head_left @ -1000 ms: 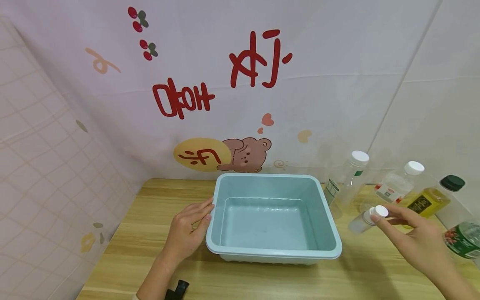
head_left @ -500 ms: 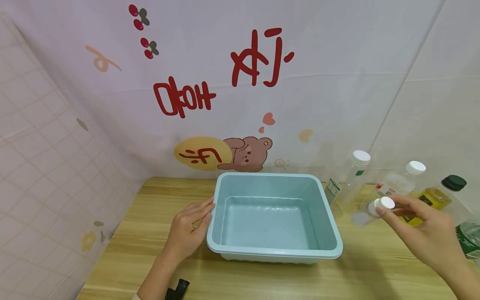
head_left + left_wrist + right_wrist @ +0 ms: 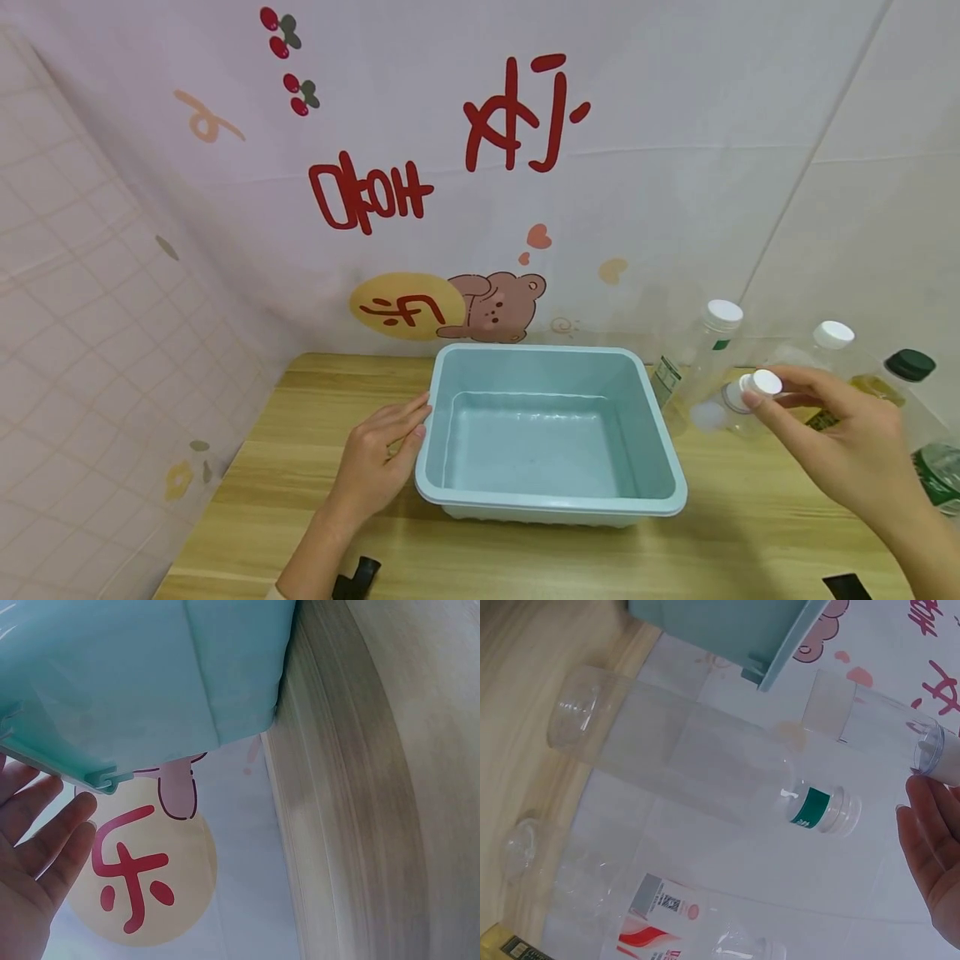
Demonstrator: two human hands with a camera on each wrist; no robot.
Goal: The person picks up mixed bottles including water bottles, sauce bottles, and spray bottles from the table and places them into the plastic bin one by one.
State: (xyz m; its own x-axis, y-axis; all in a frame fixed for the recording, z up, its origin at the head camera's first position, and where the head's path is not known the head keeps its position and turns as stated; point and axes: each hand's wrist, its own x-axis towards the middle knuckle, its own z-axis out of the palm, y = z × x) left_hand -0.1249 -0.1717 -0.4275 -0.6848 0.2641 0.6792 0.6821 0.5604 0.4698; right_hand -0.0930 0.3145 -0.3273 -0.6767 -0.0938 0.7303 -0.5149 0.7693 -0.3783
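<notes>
In the head view, my right hand (image 3: 851, 425) pinches the white cap of a small clear bottle (image 3: 738, 396) by thumb and fingers. The bottle hangs tilted above the table, right of a light-blue plastic basin (image 3: 550, 503). The right wrist view shows this bottle's clear cylindrical body (image 3: 881, 724) and its white top at the fingertips. My left hand (image 3: 378, 454) touches the basin's left rim, its fingers extended. From the left wrist, the left fingers (image 3: 56, 836) lie loosely straight by the rim of the basin (image 3: 142, 675).
Behind the right hand stand a tall clear bottle (image 3: 701, 358), another white-capped bottle (image 3: 831, 337) and a dark-capped bottle of yellow liquid (image 3: 909, 367). A green-labelled bottle (image 3: 937, 479) is at the right edge. A printed cloth (image 3: 637, 208) covers the wall behind.
My right hand has carried the small bottle up and toward the back of the table, first slightly right. The left hand and the basin have stayed in place.
</notes>
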